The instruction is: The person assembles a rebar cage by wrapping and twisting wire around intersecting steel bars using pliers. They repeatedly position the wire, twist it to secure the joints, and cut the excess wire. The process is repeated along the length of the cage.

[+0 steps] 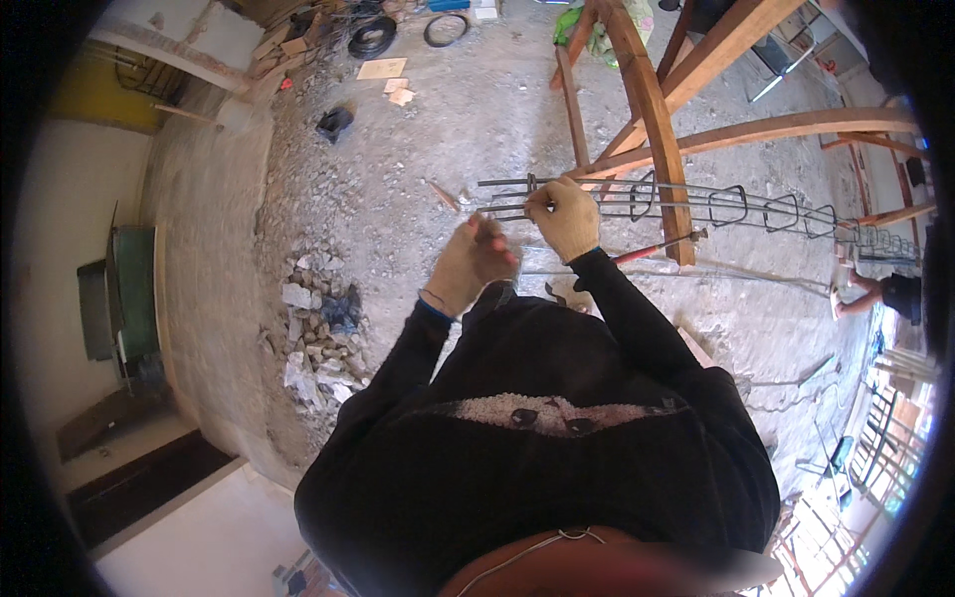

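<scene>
A long rebar cage (pixel 741 204) of parallel steel bars and bent square stirrups stretches from in front of me to the right. My right hand (pixel 567 217), in a cream glove, is closed at the near end of the bars, beside the stirrup (pixel 532 183) there. Its thumb and fingers are pinched together; what they hold, if anything, is too small to make out. My left hand (pixel 468 265), gloved with bare fingertips, is just left of and below the bar ends. Its fingers are curled and blurred. A red-handled tool (pixel 652 251) with a dark head lies right of my right wrist.
Wooden trestle beams (pixel 647 109) cross under and behind the cage. Broken concrete rubble (pixel 316 328) is heaped at left, near a black plastic bag (pixel 335 123). Wire coils (pixel 373 37) lie at the back. Another person's leg (pixel 863 297) shows at the far right.
</scene>
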`<move>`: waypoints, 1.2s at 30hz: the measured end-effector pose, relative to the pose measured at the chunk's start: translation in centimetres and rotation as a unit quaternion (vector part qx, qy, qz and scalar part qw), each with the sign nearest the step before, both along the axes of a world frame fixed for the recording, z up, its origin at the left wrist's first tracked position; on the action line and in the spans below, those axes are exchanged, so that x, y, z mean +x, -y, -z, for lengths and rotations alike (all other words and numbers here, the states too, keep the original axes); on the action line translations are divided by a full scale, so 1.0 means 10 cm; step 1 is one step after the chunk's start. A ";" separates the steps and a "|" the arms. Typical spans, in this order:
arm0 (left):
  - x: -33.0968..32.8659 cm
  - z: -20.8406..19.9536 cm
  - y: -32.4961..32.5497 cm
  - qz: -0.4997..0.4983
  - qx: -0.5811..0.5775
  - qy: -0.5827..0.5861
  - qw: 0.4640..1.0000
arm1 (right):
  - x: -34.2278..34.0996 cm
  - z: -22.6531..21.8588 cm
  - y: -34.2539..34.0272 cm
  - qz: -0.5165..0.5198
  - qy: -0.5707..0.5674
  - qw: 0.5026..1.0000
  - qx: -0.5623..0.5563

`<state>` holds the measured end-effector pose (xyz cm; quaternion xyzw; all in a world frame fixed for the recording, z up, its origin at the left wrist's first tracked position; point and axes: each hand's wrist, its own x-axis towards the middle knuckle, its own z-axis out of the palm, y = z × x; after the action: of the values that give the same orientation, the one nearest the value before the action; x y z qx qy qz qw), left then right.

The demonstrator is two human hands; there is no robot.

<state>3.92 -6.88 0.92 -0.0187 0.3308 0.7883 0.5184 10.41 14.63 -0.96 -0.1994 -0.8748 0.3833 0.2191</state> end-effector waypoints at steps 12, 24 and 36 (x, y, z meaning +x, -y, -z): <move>-0.96 1.05 0.16 -0.050 -0.352 -0.266 0.896 | 0.01 0.05 0.07 0.002 -0.048 0.999 0.013; -0.58 2.11 -0.55 -0.123 -0.428 -0.352 0.824 | 0.07 0.11 -0.06 -0.033 -0.041 0.996 -0.076; 0.07 1.18 -0.32 -0.111 -0.488 -0.281 0.819 | 0.11 -0.11 -0.20 -0.120 0.001 0.992 -0.041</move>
<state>4.59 -3.63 -10.91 -0.0837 0.7994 0.5468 0.2345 11.53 16.67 0.15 -0.1028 -0.8763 0.4419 0.1622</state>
